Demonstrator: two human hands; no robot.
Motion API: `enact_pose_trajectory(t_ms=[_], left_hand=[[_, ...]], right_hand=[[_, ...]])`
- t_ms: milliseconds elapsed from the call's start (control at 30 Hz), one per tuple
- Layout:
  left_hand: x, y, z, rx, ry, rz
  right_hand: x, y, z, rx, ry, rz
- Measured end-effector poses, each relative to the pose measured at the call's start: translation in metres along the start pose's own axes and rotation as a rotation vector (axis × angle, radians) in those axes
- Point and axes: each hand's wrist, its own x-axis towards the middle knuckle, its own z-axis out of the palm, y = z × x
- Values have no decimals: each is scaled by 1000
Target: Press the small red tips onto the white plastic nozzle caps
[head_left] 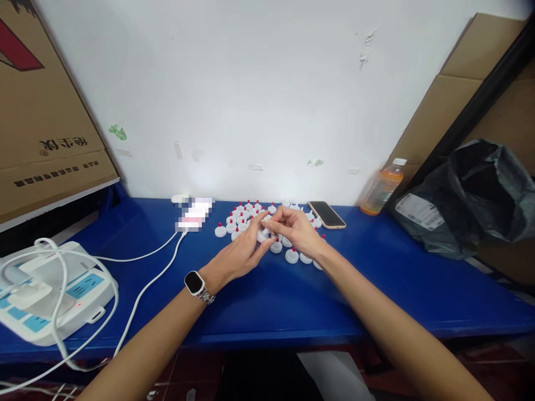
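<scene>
The left hand is curled around a small white cap, its thumb on the near side and its fingers on the far side. The right hand reaches in at the top of that cap, thumb and forefinger drawn narrowly together; what lies between those fingertips is hidden, so I cannot tell whether they grip it. Much of the held cap is covered, leaving a pale patch of its side in view. More caps stand on the blue counter around the hands: a thick cluster just beyond and to the left of them, and several to the near side, under the right wrist. Each of these is a low, round, whitish disc, a little cloudy, with a narrow spout rising from the middle and a bright red tip on it. A few beyond the right hand look white to the top. A dark-screened phone lies near, past the right hand, and an orange bottle stands farther off on that side. A watch sits on the left wrist.
</scene>
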Motion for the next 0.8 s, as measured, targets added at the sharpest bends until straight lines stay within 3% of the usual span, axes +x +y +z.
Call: enact_pose_trajectory(t_ms=[100, 167, 233, 400, 600, 800], left_hand=[[6, -13, -3, 77, 73, -34], [10, -20, -7, 151, 112, -23], [11, -22, -13, 235, 115, 4], [10, -13, -19, 384, 63, 50], [10, -7, -17, 369, 44, 35], [9, -3, -16, 378, -6, 24]], right_hand=[[25, 5, -15, -179, 80, -76], [52, 14, -29, -391, 202, -120], [81, 28, -43, -610, 276, -94], [138, 67, -60, -988, 191, 34], [155, 89, -57, -1062, 64, 124], [149, 77, -64, -1062, 85, 181]])
